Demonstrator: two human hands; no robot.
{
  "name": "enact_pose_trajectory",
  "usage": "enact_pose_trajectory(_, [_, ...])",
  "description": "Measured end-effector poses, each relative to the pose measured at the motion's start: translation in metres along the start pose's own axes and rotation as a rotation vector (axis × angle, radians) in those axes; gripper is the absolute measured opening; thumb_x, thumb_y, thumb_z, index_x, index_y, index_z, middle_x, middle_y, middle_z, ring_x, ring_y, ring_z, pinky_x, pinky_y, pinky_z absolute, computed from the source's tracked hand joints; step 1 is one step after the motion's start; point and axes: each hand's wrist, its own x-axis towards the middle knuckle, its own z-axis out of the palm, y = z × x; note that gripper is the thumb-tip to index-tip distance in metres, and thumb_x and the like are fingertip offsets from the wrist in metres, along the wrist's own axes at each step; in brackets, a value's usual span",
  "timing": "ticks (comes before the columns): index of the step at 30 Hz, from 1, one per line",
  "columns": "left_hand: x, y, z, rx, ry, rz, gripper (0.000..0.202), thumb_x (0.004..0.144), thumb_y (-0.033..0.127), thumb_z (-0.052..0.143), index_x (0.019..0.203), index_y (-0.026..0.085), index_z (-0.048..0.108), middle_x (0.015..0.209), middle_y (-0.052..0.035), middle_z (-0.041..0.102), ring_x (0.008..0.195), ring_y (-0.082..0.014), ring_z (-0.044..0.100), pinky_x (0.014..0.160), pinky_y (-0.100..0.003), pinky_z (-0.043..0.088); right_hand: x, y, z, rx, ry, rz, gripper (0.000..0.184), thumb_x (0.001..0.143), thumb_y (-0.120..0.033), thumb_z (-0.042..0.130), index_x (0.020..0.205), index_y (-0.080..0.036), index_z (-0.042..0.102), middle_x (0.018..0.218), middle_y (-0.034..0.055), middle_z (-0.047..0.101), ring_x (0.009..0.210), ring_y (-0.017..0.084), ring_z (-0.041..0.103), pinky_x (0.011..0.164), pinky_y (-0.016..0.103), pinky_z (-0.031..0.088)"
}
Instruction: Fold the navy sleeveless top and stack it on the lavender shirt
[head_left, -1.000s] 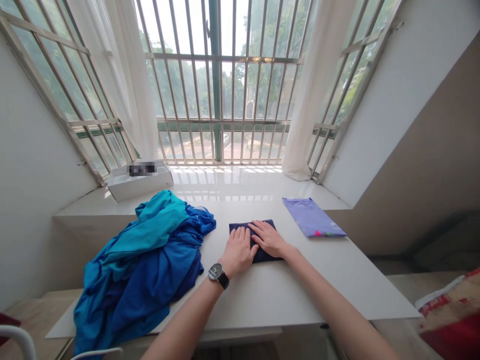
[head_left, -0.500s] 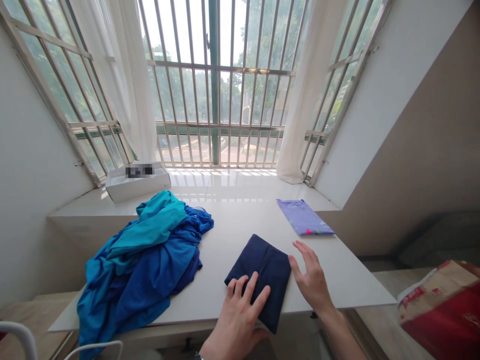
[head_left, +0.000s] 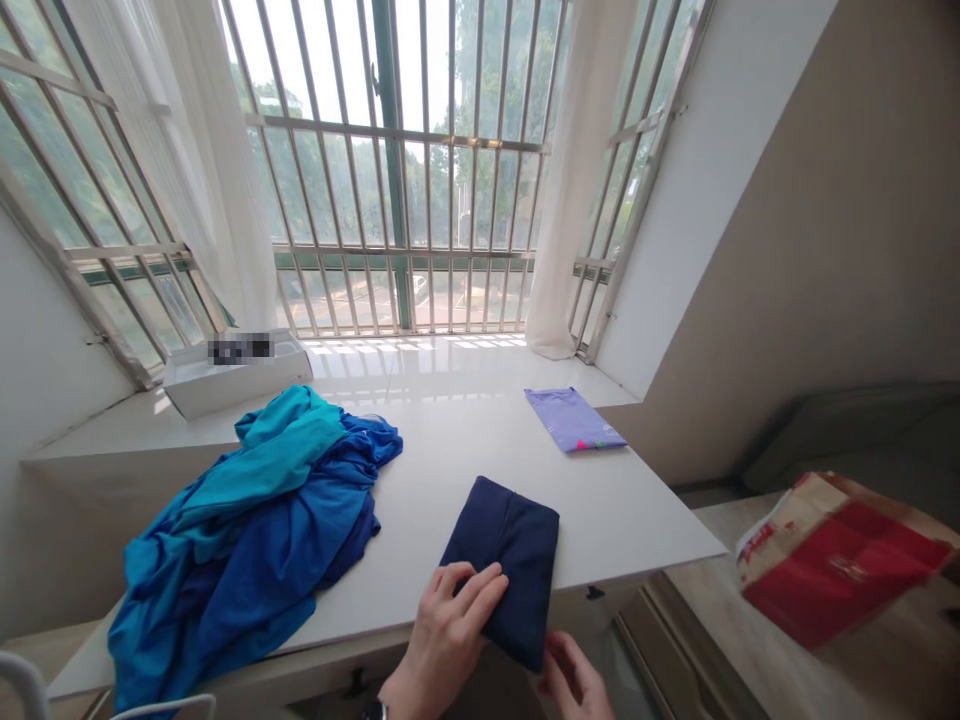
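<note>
A folded navy cloth (head_left: 510, 545) lies at the near edge of the white table (head_left: 630, 510), its near corner hanging over the edge. My left hand (head_left: 448, 628) rests on its near left part, fingers bent and pressing on the cloth. My right hand (head_left: 574, 680) is below the table edge at the overhanging corner, fingers curled under it. A folded lilac shirt (head_left: 574, 418) lies farther back on the right.
A heap of blue and teal clothes (head_left: 255, 520) covers the table's left side. A white box (head_left: 232, 372) sits on the window ledge at the back left. A red and brown bag (head_left: 840, 555) lies on the low surface to the right.
The navy cloth has slid from mid-table to the near edge. My right hand went from beside the cloth to under its overhanging corner. The view has swung right.
</note>
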Motion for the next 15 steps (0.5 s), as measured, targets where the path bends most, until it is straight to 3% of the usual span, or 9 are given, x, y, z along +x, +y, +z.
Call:
enact_pose_trajectory(4, [0.012, -0.002, -0.006, -0.379, 0.063, -0.295, 0.048, 0.08, 0.003, 0.054, 0.123, 0.023, 0.062, 0.118, -0.0046, 0.069, 0.106, -0.0227, 0.06, 0.094, -0.035, 0.049, 0.022, -0.023, 0.001, 0.055, -0.048, -0.116, 0.056, 0.065, -0.063, 0.077, 0.098, -0.02, 0.069, 0.094, 0.0111, 0.074, 0.09, 0.027, 0.069, 0.079, 0.034, 0.055])
enact_pose_trajectory(7, [0.027, 0.004, -0.015, -0.66, 0.133, -0.61, 0.025, 0.085, 0.024, 0.065, 0.11, 0.021, 0.069, 0.104, -0.005, 0.073, 0.098, -0.0245, 0.066, 0.089, -0.034, 0.052, 0.033, -0.03, -0.001, 0.099, -0.045, -0.123, 0.058, 0.065, -0.056, 0.081, 0.107, -0.021, 0.064, 0.094, 0.0093, 0.073, 0.091, 0.027, 0.069, 0.082, 0.036, 0.056])
enact_pose_trajectory(11, [0.051, 0.017, -0.03, -1.152, 0.236, -0.967, 0.045, 0.084, 0.052, 0.067, 0.11, 0.015, 0.069, 0.101, -0.0092, 0.075, 0.094, -0.0277, 0.069, 0.08, -0.034, 0.055, 0.031, -0.032, -0.001, 0.132, 0.033, -0.151, 0.068, 0.065, -0.053, 0.082, 0.121, -0.024, 0.057, 0.117, 0.0095, 0.068, 0.1, 0.026, 0.067, 0.087, 0.036, 0.055])
enact_pose_trajectory(15, [0.069, 0.022, -0.037, -1.42, 0.2, -1.156, 0.056, 0.077, 0.058, 0.073, 0.11, 0.012, 0.07, 0.1, -0.013, 0.075, 0.092, -0.0285, 0.071, 0.081, -0.035, 0.057, 0.031, -0.051, -0.011, 0.168, 0.108, -0.164, 0.071, 0.067, -0.061, 0.078, 0.123, -0.024, 0.057, 0.125, 0.0096, 0.066, 0.113, 0.028, 0.062, 0.096, 0.038, 0.051])
